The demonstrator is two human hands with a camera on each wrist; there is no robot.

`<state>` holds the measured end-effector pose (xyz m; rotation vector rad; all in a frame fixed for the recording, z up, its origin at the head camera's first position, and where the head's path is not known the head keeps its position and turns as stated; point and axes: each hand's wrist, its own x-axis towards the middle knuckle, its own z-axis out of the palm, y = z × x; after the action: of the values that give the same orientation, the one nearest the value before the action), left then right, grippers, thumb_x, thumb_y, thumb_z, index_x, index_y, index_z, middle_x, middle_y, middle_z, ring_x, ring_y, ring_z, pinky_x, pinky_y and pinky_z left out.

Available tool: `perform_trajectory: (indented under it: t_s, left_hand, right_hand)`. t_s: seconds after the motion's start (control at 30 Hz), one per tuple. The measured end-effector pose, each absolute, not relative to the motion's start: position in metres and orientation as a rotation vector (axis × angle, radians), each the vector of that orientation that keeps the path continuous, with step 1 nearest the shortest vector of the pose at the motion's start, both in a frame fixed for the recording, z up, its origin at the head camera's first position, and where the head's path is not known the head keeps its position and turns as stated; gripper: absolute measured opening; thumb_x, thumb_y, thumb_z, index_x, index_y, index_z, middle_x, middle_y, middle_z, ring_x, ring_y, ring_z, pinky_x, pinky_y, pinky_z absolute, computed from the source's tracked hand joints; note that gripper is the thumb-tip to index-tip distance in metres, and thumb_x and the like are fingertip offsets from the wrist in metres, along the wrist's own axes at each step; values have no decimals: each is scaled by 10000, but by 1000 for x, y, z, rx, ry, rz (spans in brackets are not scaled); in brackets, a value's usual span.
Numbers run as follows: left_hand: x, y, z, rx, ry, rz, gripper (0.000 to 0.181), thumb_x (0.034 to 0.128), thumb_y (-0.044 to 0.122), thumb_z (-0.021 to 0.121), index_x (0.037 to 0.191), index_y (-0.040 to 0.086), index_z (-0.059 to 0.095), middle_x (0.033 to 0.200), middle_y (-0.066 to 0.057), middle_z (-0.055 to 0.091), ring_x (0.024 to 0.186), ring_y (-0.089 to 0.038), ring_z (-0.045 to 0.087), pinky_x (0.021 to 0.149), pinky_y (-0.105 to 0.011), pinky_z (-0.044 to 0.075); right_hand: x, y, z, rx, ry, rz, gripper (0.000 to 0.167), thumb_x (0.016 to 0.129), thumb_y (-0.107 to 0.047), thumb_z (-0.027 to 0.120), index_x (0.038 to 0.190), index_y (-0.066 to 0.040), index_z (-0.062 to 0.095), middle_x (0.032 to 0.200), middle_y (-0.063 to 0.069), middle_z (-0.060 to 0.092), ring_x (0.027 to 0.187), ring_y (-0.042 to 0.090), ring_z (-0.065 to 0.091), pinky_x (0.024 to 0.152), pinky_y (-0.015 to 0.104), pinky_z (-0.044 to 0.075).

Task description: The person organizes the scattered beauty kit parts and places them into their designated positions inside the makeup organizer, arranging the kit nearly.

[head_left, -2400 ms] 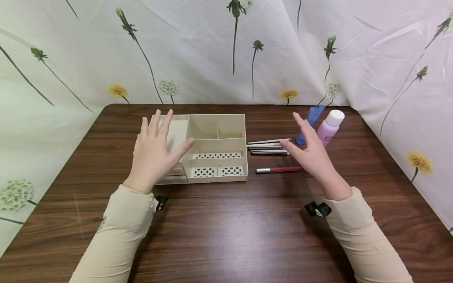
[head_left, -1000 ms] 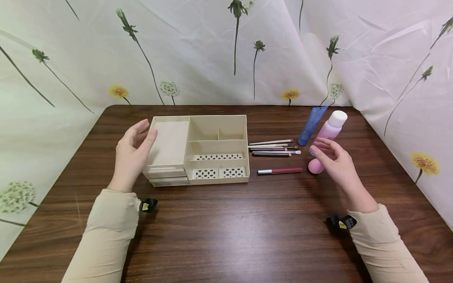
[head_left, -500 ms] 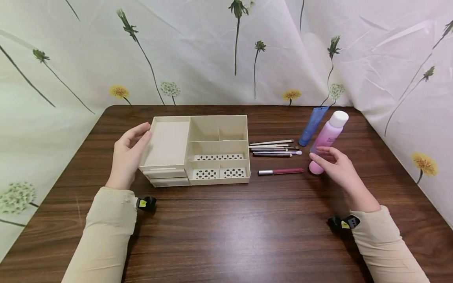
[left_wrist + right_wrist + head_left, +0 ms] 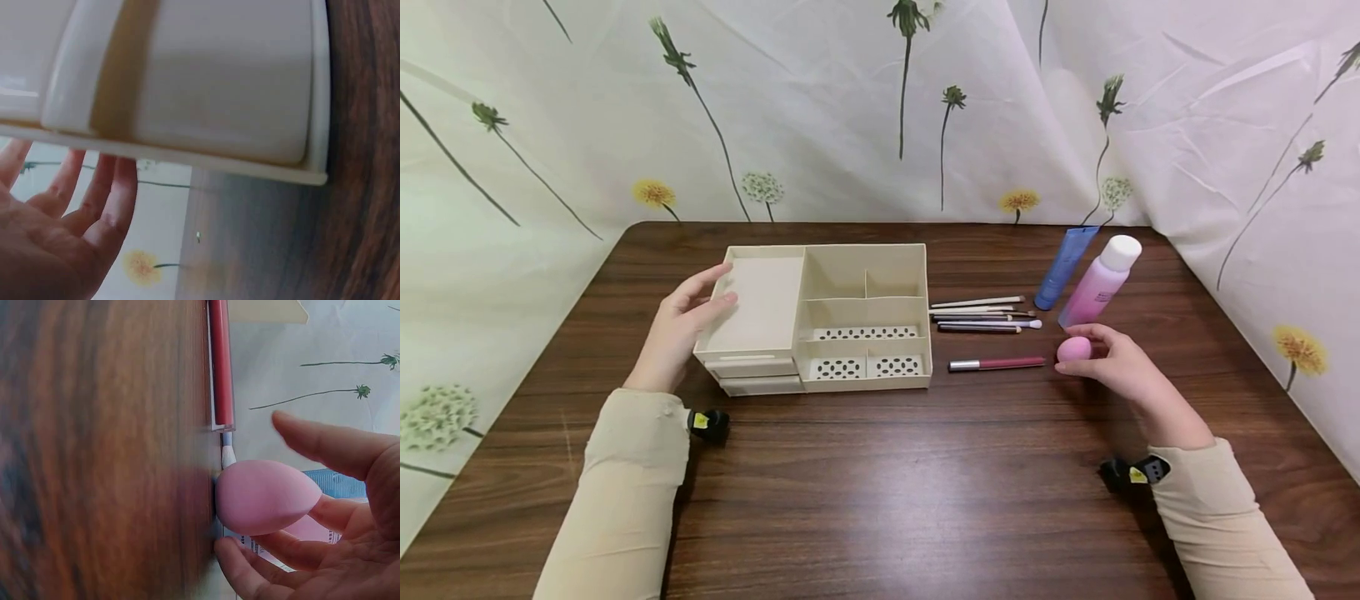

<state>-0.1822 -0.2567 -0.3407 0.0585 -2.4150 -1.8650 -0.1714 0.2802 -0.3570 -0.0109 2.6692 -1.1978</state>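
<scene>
See pink sponge (image 4: pixel 1074 349) upright on table (image 4: pixel 880 508), about ten o'clock from nearer right hand (image 4: pixel 1126 367), between thumb and widely parted fingers; with left hand (image 4: pixel 672 340) farther, relaxed at nine-o'clock edge of organizer (image 4: pixel 762 312).

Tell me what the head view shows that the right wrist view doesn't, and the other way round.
Head only: the left grip, the compartments of the beige organizer, and the bottle's white cap.

Right wrist only: the palm side of the right grip, and the gap between its thumb and the pink sponge.

Both: the right grip, pink sponge, red pen, blue tube, wooden table and floral cloth.
</scene>
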Motion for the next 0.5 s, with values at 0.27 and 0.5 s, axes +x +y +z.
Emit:
perform_trajectory:
  t_s: [0.27,0.5]
  left_hand:
    - [-184,-256,-340,86,-2488,-1866,550,974,388,602,1495,320,442,1550,-71,360,1345,-144,354,1013,-252,350]
    - [-184,-257,-342,96,-2448,-1925,529,972,377,601,1480,324,465,1642,-45,230,1479,-197,193,1201,-441,192]
  right_hand:
    - [-173,285,-358,-63,2673,-1235,564,851,-94,742,1323,100,501,1123,223,635,856,35,549,728,188,453]
    - [-175,283,-355,-54,2664,-1209,526,879,-132,730,1305,88,514,1156,234,619,882,82,555,735,200,462]
